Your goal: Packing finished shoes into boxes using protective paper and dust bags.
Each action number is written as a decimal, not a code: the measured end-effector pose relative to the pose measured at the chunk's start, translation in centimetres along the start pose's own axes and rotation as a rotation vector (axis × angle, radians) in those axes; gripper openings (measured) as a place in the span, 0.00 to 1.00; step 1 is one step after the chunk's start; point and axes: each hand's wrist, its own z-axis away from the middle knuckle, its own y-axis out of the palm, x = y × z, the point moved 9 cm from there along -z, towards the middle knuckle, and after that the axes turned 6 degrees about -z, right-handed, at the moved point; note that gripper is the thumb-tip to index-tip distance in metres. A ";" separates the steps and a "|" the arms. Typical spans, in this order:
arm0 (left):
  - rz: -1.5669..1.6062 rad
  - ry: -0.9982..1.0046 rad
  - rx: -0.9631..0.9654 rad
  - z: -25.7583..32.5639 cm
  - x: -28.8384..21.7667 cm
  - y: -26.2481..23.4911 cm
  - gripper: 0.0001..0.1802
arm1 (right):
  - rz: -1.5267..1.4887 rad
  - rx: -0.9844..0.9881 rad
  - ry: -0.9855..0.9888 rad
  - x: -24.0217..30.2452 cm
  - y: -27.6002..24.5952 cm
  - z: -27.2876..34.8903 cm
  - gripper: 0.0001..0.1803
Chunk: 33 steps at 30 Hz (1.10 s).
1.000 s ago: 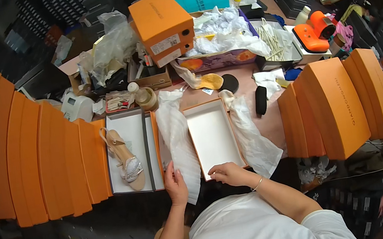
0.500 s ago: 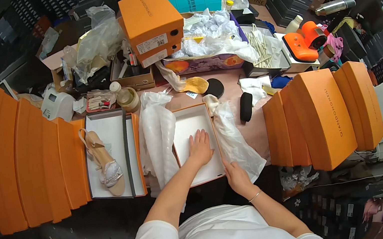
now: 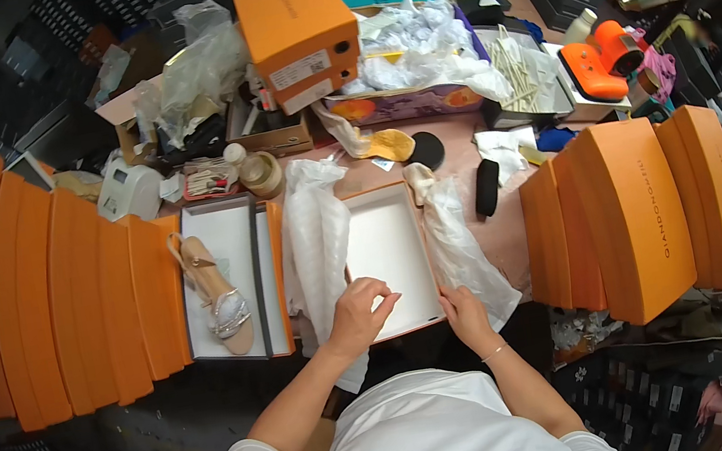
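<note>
While the left hand (image 3: 359, 316), fingers narrowly parted, is over the box (image 3: 388, 245) on the worktop (image 3: 458, 168) between wraps (image 3: 468, 250), the right hand (image 3: 469, 314) is at its near right corner; whether those fingers grip, I cannot tell.

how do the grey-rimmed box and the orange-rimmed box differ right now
The grey-rimmed box holds a sandal, while the orange-rimmed box shows a bare white inside.
The orange-rimmed box has the left hand over it and the right hand at its right side; neither hand is at the grey-rimmed box.
Both lie open, with pale insides.
</note>
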 end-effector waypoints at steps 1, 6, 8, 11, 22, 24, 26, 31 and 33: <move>-0.260 0.242 -0.174 1.5 -1.5 -2.7 0.18 | -0.091 -0.069 -0.034 1.1 -0.8 0.1 0.12; -0.523 -0.077 -0.283 10.1 2.5 -4.4 0.41 | -0.356 0.282 0.127 5.5 3.7 0.2 0.16; -0.322 -0.158 -0.253 12.5 8.0 -2.7 0.34 | -0.374 0.468 0.130 6.5 7.9 0.3 0.17; 0.190 -0.347 -0.390 13.9 13.4 -4.4 0.21 | -0.577 0.510 0.173 10.9 9.8 0.6 0.19; 0.485 -0.179 -0.385 12.3 6.7 -7.3 0.13 | -1.280 0.366 0.673 11.8 9.9 -0.8 0.24; 0.488 -0.197 -0.394 11.5 6.9 -5.8 0.13 | -1.529 0.244 0.721 13.7 6.9 -0.4 0.37; 0.561 -0.221 -0.347 9.6 6.2 -4.3 0.14 | -1.673 0.350 0.556 15.4 3.3 0.0 0.45; 0.398 -0.034 -0.094 4.7 -0.2 -0.1 0.16 | -0.761 0.053 0.192 10.1 -3.1 -0.5 0.24; 0.115 0.184 -0.177 3.3 -3.5 -2.4 0.15 | -0.646 0.012 0.297 6.8 -6.2 -2.9 0.14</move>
